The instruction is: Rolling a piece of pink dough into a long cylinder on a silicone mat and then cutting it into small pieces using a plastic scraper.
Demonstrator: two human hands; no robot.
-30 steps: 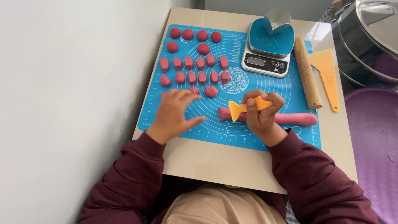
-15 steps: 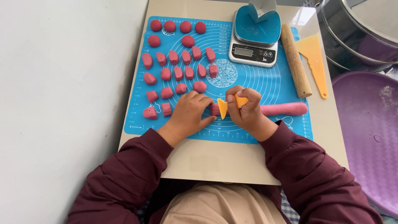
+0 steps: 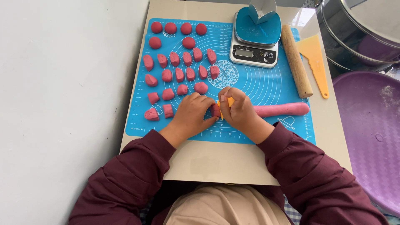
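Observation:
A long pink dough roll lies across a blue silicone mat. My right hand grips a small yellow scraper pressed down at the roll's left end. My left hand rests on the mat with its fingertips on the cut pink piece just left of the blade. Several cut pink dough chunks sit in rows on the mat's left half, and several rounded pink balls line its far edge.
A kitchen scale with a blue dish stands at the mat's far side. A wooden rolling pin and a larger yellow scraper lie to the right. A purple basin and steel steamer stand right of the table.
My left hand has moved right from the cut chunks to the roll's end. My right hand has brought the scraper down onto the roll, and a piece now sits beside the blade.

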